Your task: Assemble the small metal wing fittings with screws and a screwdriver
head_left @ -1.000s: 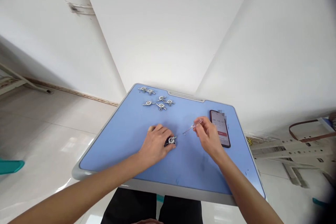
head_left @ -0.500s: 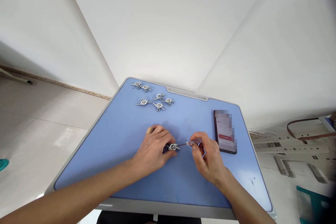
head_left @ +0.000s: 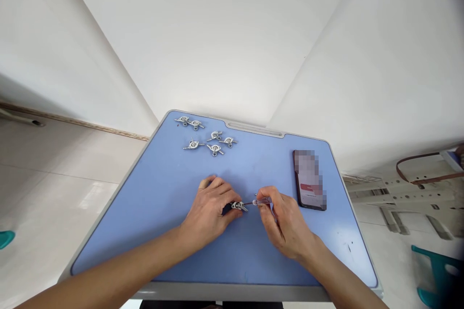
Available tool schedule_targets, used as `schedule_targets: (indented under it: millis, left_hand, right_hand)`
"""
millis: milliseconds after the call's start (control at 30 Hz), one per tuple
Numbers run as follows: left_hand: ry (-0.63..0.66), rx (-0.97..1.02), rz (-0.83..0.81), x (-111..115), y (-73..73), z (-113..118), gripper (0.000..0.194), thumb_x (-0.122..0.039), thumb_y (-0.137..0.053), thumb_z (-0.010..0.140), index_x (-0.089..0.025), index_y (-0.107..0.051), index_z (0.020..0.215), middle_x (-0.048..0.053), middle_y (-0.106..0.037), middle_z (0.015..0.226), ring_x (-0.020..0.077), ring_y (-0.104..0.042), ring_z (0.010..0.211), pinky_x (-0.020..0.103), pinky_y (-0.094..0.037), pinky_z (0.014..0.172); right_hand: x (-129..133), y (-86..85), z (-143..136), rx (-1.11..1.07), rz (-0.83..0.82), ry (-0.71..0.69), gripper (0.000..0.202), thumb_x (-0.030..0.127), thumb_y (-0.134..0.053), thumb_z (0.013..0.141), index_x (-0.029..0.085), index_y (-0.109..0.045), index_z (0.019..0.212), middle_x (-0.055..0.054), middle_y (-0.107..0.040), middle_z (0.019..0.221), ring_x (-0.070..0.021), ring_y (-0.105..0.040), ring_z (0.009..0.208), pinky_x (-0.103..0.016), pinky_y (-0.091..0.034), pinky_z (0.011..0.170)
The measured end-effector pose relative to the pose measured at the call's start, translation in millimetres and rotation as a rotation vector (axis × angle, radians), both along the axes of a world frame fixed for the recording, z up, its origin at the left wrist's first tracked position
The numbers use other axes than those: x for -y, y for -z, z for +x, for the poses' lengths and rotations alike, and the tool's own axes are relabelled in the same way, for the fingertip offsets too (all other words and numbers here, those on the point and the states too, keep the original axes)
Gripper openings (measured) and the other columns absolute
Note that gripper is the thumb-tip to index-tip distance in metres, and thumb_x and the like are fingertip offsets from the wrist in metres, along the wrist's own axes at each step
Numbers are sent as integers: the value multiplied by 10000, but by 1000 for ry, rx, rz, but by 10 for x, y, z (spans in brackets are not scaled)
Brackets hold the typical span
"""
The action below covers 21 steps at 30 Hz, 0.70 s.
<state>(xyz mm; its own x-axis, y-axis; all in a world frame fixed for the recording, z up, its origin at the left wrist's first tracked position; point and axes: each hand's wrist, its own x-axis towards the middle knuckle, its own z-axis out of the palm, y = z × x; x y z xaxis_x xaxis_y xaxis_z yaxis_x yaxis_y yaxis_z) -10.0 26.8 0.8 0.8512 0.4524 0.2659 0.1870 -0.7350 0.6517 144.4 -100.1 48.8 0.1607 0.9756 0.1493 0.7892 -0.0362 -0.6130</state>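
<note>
My left hand (head_left: 212,205) pinches a small silver metal fitting (head_left: 238,206) between thumb and fingers, just above the blue tabletop (head_left: 174,174). The fitting looks like a small valve with a flat flange and thin pipe stubs. In my right hand (head_left: 286,219) is a screwdriver (head_left: 261,201) with a clear handle, held by thumb and fingertips. Its thin shaft points left and its tip meets the fitting; the exact contact point is too small to make out. Several similar metal fittings (head_left: 215,149) lie loose toward the table's far left.
A phone (head_left: 310,181) lies on the right side of the table, close to my right hand. A grey pen groove (head_left: 253,129) runs along the far edge, in front of a white wall (head_left: 217,48). A teal stool (head_left: 435,270) stands on the floor at the right.
The view has shifted slightly. My right hand has turned a little around the screwdriver handle, and the fitting in my left hand has tilted slightly. Both holds stay the same.
</note>
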Motion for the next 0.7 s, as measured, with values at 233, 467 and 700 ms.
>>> schedule_targets:
  millis: [233,467,700]
  left_hand:
    - [20,26,14,-9,23,-7,43,-260,-668,855,-227,-693,847,1,-679,793,188,-551,826,417,-358,905]
    - [31,22,16,-21,44,-24,77,-222,-700,828,-238,-709,902,2,-701,842,200,-564,859,430,-344,915]
    - [35,20,14,-18,38,-28,161,-198,-702,817,-240,-692,972,-2,-709,865,199,-566,864,435,-336,937]
  right_hand:
    - [-85,-169,8,97,-107,-1,158,237,-349,999,215,-496,948,-30,-620,841,-146,-566,668,-266,-414,583]
    - [-129,-419,86,126,-256,-268,269,81,-358,938,203,-479,1145,-85,-592,1092,-165,-593,873,-321,-505,746]
    - [-154,-290,-60,293,-188,-86,314,119,-324,965,176,-433,1253,-107,-598,1028,-198,-590,857,-341,-512,675]
